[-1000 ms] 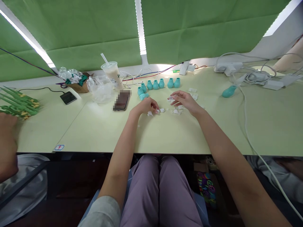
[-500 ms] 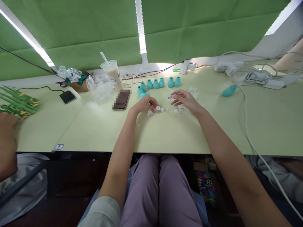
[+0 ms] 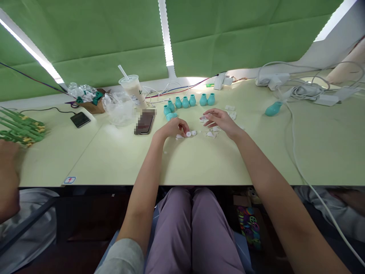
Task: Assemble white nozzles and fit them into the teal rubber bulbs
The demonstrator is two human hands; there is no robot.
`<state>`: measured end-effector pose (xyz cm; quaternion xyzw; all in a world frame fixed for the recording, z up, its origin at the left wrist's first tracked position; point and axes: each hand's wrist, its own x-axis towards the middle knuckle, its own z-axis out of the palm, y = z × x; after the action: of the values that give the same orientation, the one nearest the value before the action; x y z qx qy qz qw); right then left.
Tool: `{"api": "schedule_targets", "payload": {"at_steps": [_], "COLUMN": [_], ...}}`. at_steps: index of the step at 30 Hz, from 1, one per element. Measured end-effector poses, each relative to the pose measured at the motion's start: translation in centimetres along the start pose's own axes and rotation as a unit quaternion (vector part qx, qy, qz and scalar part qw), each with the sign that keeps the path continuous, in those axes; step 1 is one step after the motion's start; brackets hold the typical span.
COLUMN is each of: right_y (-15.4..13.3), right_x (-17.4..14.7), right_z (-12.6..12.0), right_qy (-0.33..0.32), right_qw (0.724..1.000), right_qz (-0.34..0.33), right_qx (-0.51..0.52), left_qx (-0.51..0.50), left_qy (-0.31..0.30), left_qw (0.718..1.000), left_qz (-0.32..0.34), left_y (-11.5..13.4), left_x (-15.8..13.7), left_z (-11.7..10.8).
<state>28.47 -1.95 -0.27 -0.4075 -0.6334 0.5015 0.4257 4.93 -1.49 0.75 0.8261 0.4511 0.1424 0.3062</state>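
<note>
My left hand [image 3: 174, 127] has its fingers curled down, with the tips at a small white round piece [image 3: 188, 134] on the table. Another white round piece [image 3: 194, 133] is just to its right. A white cone-shaped piece [image 3: 179, 136] lies partly under the fingers. My right hand [image 3: 220, 120] hovers with fingers apart over small white pieces [image 3: 203, 118]; whether the fingertips touch them is unclear. More white scraps [image 3: 211, 134] lie below that hand. Several teal bulb-shaped pots [image 3: 185, 102] stand behind both hands, and one [image 3: 171, 115] lies tipped over.
A phone [image 3: 145, 122], a plastic bag [image 3: 118, 108] and a drink cup with a straw [image 3: 133, 90] are to the left. At right lie a teal bulb [image 3: 273, 109], white cables and a power strip [image 3: 272, 80]. Another person's arm [image 3: 8, 175] is beside green stems [image 3: 21, 125].
The view has shifted slightly. The white round piece at my left fingertips sits a little nearer to me; my right hand is almost unchanged.
</note>
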Motion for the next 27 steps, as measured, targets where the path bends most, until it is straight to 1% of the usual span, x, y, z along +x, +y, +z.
{"api": "schedule_targets", "payload": {"at_steps": [3,8,12,15,18,20,25,27], "right_y": [0.1,0.2,0.1,0.1,0.1,0.0,0.0,0.1], "right_x": [0.1,0.1,0.1,0.0,0.0,0.0,0.0,0.0], "right_z": [0.0,0.0,0.1,0.1,0.1,0.2,0.2,0.2], "right_qy": [-0.001,-0.002,-0.002,-0.002,0.000,0.001,0.003,0.001], "right_qw": [1.000,1.000,1.000,1.000,1.000,1.000,1.000,1.000], "right_qz": [0.001,0.003,0.004,0.006,0.011,0.013,0.013,0.014], "right_qx": [0.003,0.005,0.005,0.004,0.002,0.000,-0.006,-0.008], "left_qx": [0.041,0.100,0.161,0.168,0.124,0.097,0.116,0.123], "left_qy": [0.014,0.035,0.057,0.066,0.071,0.075,0.106,0.111], "left_qw": [0.999,0.992,0.982,0.980,0.988,0.992,0.987,0.985], "left_qz": [-0.009,-0.073,-0.078,-0.080,-0.066,-0.043,0.028,0.045], "left_y": [-0.3,-0.9,-0.5,0.1,0.8,1.3,2.0,1.9], "left_x": [-0.1,-0.6,-1.0,-1.0,-1.0,-0.9,-0.4,-0.2], "left_z": [-0.2,-0.8,-1.0,-0.9,-0.6,-0.4,0.4,0.5]}}
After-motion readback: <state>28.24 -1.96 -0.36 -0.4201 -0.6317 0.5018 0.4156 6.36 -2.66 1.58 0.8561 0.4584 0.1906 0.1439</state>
